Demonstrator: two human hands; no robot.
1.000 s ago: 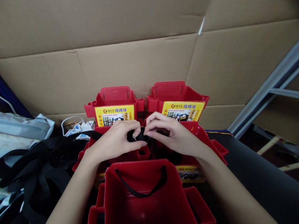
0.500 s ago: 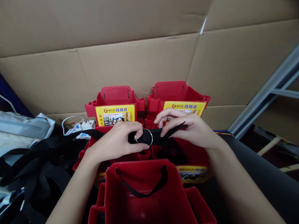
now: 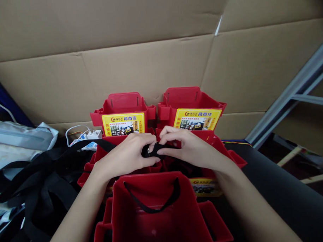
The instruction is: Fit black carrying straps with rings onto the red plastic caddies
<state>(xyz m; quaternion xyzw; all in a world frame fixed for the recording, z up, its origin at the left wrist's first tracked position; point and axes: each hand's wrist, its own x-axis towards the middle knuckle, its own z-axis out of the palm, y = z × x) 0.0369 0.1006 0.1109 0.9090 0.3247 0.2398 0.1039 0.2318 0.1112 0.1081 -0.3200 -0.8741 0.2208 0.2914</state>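
My left hand (image 3: pixel 130 152) is closed on a black webbing strap (image 3: pixel 155 149) and a metal ring (image 3: pixel 148 151), now mostly hidden by fingers and webbing. Thumb and fingers of my right hand (image 3: pixel 189 145) pinch the same strap close to the left fingertips. Both hands are above the rear part of a red plastic bin (image 3: pixel 153 186) in front of me, which has side pockets and a black strap (image 3: pixel 151 209) looped through two slots in its back wall. More red bins lie under and behind my hands.
Two red bins with yellow labels (image 3: pixel 123 124) stand at the back against a cardboard wall (image 3: pixel 149 72). Left are a heap of black webbing (image 3: pixel 44 195), a power strip with plugs (image 3: pixel 91 137) and a pale bag (image 3: pixel 16 140). A metal frame (image 3: pixel 287 95) rises on the right.
My right hand has moved left and closer to my left hand, bringing the strap end to the ring. The ring, plainly visible before, is now mostly covered.
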